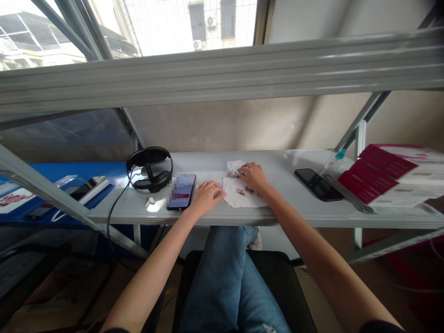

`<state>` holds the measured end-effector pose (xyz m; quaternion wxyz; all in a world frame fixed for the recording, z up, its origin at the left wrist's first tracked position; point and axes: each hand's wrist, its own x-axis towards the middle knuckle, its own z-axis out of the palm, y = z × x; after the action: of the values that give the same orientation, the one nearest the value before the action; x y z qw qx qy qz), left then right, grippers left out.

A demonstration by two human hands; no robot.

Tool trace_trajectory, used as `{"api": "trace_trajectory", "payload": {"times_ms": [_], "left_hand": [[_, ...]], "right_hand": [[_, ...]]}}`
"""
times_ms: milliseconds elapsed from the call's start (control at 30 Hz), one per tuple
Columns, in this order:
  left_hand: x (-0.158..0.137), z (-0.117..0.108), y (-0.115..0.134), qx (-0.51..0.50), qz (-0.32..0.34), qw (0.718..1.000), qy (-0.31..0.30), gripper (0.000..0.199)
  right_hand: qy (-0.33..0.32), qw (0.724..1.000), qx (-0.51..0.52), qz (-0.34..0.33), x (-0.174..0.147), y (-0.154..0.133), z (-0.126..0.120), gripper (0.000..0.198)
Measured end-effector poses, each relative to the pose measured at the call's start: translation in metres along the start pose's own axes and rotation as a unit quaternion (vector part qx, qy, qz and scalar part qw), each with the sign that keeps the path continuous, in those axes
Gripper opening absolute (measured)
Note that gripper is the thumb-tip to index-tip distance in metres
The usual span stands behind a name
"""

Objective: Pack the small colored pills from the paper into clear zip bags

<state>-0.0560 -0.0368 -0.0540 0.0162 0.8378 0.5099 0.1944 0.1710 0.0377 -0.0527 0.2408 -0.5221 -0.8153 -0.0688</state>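
My left hand (207, 198) rests low over the table, fingers bent and apart, thumb near the left edge of a thin white sheet (233, 200). Whether the sheet is paper or cloth I cannot tell. Several small reddish-brown pieces (240, 192) lie on it. At the sheet's upper right is my right hand (255, 176), its fingers loosely spread and the fingertips touching or just above a small clear zip bag (234, 165) with a red line along its top. Partly hidden behind my left hand lies clear plastic (217, 183). No held object shows in either hand.
Left of my hands are a phone (182, 192) with its screen lit, white earbuds (150, 201) and a black headset (150, 170) with a cable. On the right lie a dark phone (318, 184) and maroon-and-white boxes (378, 173). A metal beam (222, 76) crosses above the table.
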Motion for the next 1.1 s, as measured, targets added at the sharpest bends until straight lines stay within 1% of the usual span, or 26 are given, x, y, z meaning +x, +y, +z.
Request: {"api": "trace_trajectory", "payload": {"times_ms": [100,233,367,467,567,633,700,800,867,1000,1033,1100], "left_hand": [[0.0,0.001,-0.003,-0.022,-0.014,1.0,-0.011,0.036],[-0.001,0.002,-0.004,-0.025,-0.018,1.0,-0.006,0.033],[-0.004,0.001,-0.001,-0.012,0.006,1.0,0.011,0.031],[-0.006,0.0,0.0,0.0,0.009,1.0,0.02,0.033],[-0.007,0.0,0.0,0.015,0.007,1.0,0.021,0.036],[-0.007,0.0,0.0,0.02,0.015,1.0,0.018,0.034],[-0.006,0.001,0.0,0.02,0.018,1.0,0.016,0.033],[-0.004,0.003,-0.001,0.018,0.004,1.0,0.011,0.033],[-0.004,0.003,-0.001,0.017,-0.006,1.0,0.006,0.033],[-0.005,0.003,-0.001,0.007,-0.001,1.0,0.014,0.034],[-0.006,0.003,-0.001,0.005,0.003,1.0,0.019,0.035],[-0.006,0.003,-0.001,0.002,0.007,1.0,0.029,0.037]], "right_hand": [[0.0,1.0,0.003,0.001,0.001,-0.001,-0.003,0.029],[0.01,1.0,0.015,0.01,0.002,-0.002,-0.006,0.027],[0.044,0.998,0.042,0.024,0.001,-0.003,-0.002,0.027],[0.058,0.996,0.063,0.022,-0.002,-0.005,0.001,0.027],[0.074,0.994,0.074,0.021,-0.003,-0.005,0.001,0.027],[0.094,0.991,0.089,0.025,-0.002,-0.004,0.0,0.029],[0.115,0.986,0.115,0.043,-0.002,-0.001,0.0,0.032],[0.125,0.97,0.18,0.105,-0.001,0.003,0.0,0.034],[0.121,0.952,0.244,0.14,0.0,0.006,0.001,0.035],[0.125,0.901,0.382,0.165,0.0,0.01,0.003,0.036],[0.128,0.892,0.401,0.169,0.0,0.01,0.003,0.037],[0.136,0.882,0.417,0.174,0.001,0.012,0.004,0.038]]}}
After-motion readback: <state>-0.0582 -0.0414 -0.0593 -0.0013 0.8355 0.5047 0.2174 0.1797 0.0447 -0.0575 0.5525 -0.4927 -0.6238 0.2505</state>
